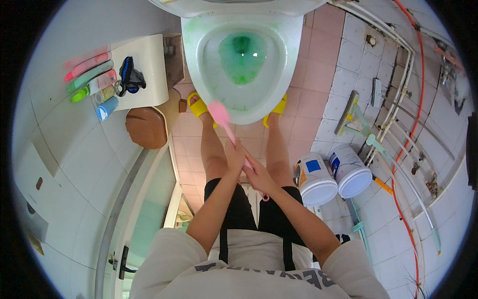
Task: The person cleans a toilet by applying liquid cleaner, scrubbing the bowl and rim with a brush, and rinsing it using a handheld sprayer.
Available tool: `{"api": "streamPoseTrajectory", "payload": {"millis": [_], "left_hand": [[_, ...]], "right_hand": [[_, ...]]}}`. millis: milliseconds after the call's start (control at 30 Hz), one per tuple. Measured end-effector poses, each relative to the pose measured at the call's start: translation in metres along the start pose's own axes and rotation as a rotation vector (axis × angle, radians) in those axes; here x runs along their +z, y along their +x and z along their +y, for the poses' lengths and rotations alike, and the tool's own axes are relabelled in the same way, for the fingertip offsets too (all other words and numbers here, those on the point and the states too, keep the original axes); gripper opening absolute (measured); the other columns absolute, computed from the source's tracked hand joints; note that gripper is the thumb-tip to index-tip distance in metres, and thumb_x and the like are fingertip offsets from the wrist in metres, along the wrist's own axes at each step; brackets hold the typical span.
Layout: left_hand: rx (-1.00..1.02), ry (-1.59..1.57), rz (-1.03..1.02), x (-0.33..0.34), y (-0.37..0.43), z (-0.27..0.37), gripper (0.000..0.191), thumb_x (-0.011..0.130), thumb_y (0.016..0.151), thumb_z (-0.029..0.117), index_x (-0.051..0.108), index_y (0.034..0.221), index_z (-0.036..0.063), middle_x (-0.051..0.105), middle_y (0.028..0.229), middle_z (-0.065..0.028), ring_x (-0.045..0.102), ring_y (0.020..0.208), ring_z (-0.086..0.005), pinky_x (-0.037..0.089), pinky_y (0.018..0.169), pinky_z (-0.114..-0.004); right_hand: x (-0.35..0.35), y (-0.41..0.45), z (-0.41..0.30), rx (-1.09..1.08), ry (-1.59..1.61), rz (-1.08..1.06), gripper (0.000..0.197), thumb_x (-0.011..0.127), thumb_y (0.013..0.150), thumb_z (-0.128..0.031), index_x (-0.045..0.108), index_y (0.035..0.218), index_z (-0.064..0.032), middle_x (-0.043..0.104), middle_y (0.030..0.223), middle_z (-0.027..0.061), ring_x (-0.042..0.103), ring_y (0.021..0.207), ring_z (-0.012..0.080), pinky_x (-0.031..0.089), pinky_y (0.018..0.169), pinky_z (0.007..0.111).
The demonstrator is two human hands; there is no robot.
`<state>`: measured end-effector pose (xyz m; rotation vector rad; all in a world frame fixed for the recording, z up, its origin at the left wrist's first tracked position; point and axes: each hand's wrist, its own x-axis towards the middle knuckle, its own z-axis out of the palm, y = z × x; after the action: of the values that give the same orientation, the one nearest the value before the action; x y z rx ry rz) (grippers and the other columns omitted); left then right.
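Observation:
Both of my hands grip the long handle of a pink toilet brush point(219, 113), whose head points up and left over the front edge of the toilet bowl. My left hand point(235, 154) holds the handle nearer the head; my right hand point(257, 175) holds it lower, and the handle's looped end shows below. Ahead stands a white toilet point(295, 48) with its lid and seat raised. Green liquid point(242, 61) lies in the bowl, and green smears mark the rim and the inside walls.
Several bottles point(102, 81) and a black-and-blue item point(130, 76) lie on a white surface at left, above a brown-lidded bin point(146, 128). Two white buckets point(319, 183), a squeegee point(353, 116), white pipes point(396, 108) and a red hose point(421, 74) line the right side.

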<state>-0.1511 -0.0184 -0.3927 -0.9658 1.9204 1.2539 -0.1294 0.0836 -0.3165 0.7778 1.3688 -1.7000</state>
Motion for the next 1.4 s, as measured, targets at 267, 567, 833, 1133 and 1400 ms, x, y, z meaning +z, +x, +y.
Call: {"api": "streamPoseTrajectory", "payload": {"millis": [267, 567, 833, 1133, 1400], "left_hand": [[0.118, 0.036, 0.051, 0.022, -0.011, -0.021, 0.023, 0.042, 0.096, 0.019, 0.047, 0.090, -0.0021, 0.050, 0.071, -0.0083, 0.053, 0.066, -0.0174, 0.042, 0.058, -0.033], [0.062, 0.047, 0.079, -0.014, 0.058, 0.032, 0.026, 0.042, 0.096, 0.021, 0.049, 0.093, -0.0043, 0.056, 0.075, -0.0141, 0.055, 0.069, -0.0232, 0.044, 0.062, -0.036], [-0.061, 0.077, 0.081, 0.047, -0.019, -0.087, 0.025, 0.043, 0.094, 0.019, 0.052, 0.095, -0.0046, 0.051, 0.073, -0.0135, 0.052, 0.068, -0.0227, 0.044, 0.062, -0.037], [-0.017, 0.441, -0.488, 0.110, -0.102, 0.080, 0.042, 0.045, 0.091, 0.024, 0.046, 0.115, -0.0101, 0.054, 0.108, -0.0319, 0.053, 0.102, -0.0443, 0.044, 0.085, -0.046], [0.555, 0.414, -0.025, 0.166, -0.048, -0.015, 0.037, 0.049, 0.088, 0.014, 0.047, 0.119, -0.0064, 0.055, 0.109, -0.0301, 0.054, 0.103, -0.0416, 0.041, 0.087, -0.049]], "right_hand": [[-0.017, -0.008, 0.016, -0.202, -0.256, 0.073, 0.051, 0.050, 0.093, -0.016, 0.033, 0.140, -0.0117, 0.060, 0.102, 0.0274, 0.062, 0.093, 0.0354, 0.048, 0.076, 0.037], [0.007, 0.058, -0.003, -0.197, -0.435, 0.024, 0.052, 0.050, 0.091, -0.014, 0.033, 0.140, -0.0125, 0.060, 0.099, 0.0264, 0.060, 0.091, 0.0414, 0.047, 0.073, 0.044], [-0.038, -0.025, 0.019, -0.156, -0.686, -0.062, 0.051, 0.050, 0.089, -0.011, 0.036, 0.137, -0.0092, 0.060, 0.095, 0.0271, 0.060, 0.088, 0.0420, 0.047, 0.074, 0.044], [-0.117, -0.106, 0.055, -0.068, -0.415, 0.360, 0.050, 0.050, 0.091, -0.016, 0.035, 0.138, -0.0098, 0.058, 0.111, 0.0285, 0.058, 0.099, 0.0420, 0.046, 0.082, 0.043], [-0.157, -0.079, 0.042, 0.001, -0.519, 0.171, 0.051, 0.049, 0.091, -0.018, 0.034, 0.139, -0.0086, 0.058, 0.109, 0.0282, 0.057, 0.102, 0.0423, 0.046, 0.084, 0.041]]}}
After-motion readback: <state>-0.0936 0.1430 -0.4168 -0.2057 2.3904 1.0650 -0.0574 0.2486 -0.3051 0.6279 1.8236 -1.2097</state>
